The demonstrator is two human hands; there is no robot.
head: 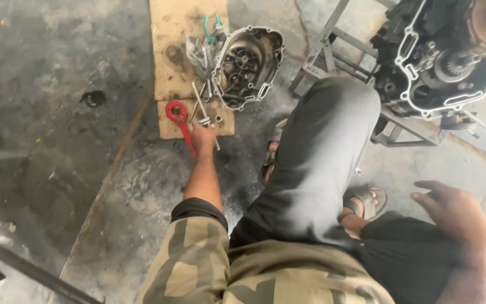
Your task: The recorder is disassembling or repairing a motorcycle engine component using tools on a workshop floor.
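The left hand [202, 138] closes on a metal tool [201, 107] — its shaft runs away toward the engine cover [247, 66]. The right hand [451, 211] hangs open, empty — far off.

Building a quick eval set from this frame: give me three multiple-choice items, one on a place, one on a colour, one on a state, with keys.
1. Where does the detached engine cover lie?
A. on the flat board on the floor
B. on the metal stand
C. in the person's lap

2. What colour is the ring-ended tool beside the left hand?
A. blue
B. red
C. yellow

3. What is the state of the right hand?
A. clamped on a wrench
B. pressed flat on the floor
C. open, holding nothing, fingers loosely spread

Key:
1 A, the cover rests on the board among loose metal tools.
2 B, its ring and handle are plainly red.
3 C, the hand hangs over the dark trouser leg with nothing in it.
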